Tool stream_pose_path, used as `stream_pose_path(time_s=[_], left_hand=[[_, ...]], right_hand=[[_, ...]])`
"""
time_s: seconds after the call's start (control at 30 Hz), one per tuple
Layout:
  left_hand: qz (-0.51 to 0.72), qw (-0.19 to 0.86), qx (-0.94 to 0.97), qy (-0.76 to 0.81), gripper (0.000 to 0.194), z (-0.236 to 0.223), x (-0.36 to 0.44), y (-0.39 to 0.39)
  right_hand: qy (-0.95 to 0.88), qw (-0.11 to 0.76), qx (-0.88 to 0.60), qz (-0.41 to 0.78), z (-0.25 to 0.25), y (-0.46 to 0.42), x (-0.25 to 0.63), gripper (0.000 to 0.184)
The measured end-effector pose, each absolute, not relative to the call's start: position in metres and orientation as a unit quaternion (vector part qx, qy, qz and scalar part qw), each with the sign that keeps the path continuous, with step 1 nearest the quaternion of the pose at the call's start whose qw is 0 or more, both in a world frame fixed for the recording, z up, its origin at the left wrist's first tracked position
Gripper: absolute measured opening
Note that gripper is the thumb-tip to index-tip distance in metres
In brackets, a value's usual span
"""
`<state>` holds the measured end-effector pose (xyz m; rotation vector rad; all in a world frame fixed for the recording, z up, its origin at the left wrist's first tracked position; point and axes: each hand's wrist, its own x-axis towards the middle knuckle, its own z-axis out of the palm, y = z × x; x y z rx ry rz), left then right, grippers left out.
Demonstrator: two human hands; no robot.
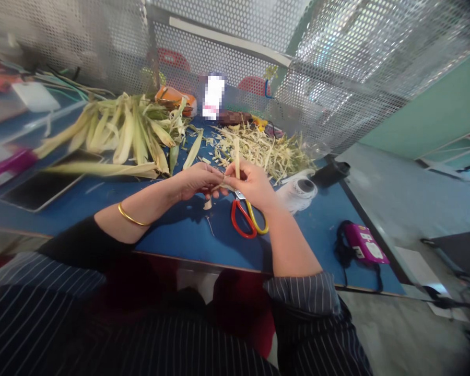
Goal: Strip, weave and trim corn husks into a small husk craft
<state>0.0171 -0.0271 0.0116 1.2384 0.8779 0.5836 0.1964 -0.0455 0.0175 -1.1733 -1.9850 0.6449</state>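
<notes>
Close together over the blue table [196,235], my left hand [199,180] and my right hand [253,183] pinch a pale strip of corn husk [237,156]. One end of it stands up above my right fingers, and a curled piece hangs below my left fingertips. Where the fingers meet, the husk is partly hidden. Scissors [243,219] with one red and one yellow handle lie under my right hand, their blades covered by it. A spool of white thread [297,193] rests to the right of that hand.
Large corn husks [127,133] are heaped at the back left, partly over a dark flat panel [43,183]. Husk scraps [266,151] pile up behind my hands. At right are a black cylinder [331,174] and a purple box [366,244]. A perforated metal screen [227,47] borders the table's back.
</notes>
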Motion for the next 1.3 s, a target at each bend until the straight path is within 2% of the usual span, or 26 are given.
stream_pose_path(time_s=[0.13, 0.27, 0.43, 0.57, 0.77, 0.9, 1.1, 1.3], left_hand=[[0.239, 0.672, 0.587, 0.382, 0.007, 0.009, 0.016, -0.027], [0.228, 0.706, 0.566, 0.36, 0.008, 0.01, 0.014, -0.026], [0.228, 0.761, 0.517, 0.32, 0.016, 0.013, 0.01, -0.022], [0.246, 0.724, 0.556, 0.326, 0.016, 0.013, 0.013, -0.024], [0.289, 0.654, 0.605, 0.349, 0.025, 0.01, 0.02, -0.03], [0.3, 0.676, 0.571, 0.355, 0.027, 0.008, 0.02, -0.026], [0.315, 0.691, 0.554, 0.341, 0.016, 0.007, 0.019, -0.024], [0.326, 0.693, 0.555, 0.324, 0.013, 0.004, 0.018, -0.023]], right_hand=[[-0.766, 0.344, -0.445, 0.311, 0.02, -0.047, 0.196, 0.007], [-0.759, 0.345, -0.435, 0.339, 0.018, -0.047, 0.196, 0.01], [-0.693, 0.412, -0.447, 0.386, 0.015, -0.045, 0.195, 0.016], [-0.648, 0.456, -0.456, 0.405, 0.011, -0.042, 0.191, 0.019], [-0.623, 0.498, -0.483, 0.362, 0.004, -0.038, 0.188, 0.018], [-0.604, 0.57, -0.456, 0.32, 0.006, -0.039, 0.192, 0.033], [-0.566, 0.631, -0.415, 0.329, 0.008, -0.038, 0.192, 0.047], [-0.531, 0.682, -0.425, 0.269, 0.011, -0.036, 0.198, 0.043]])
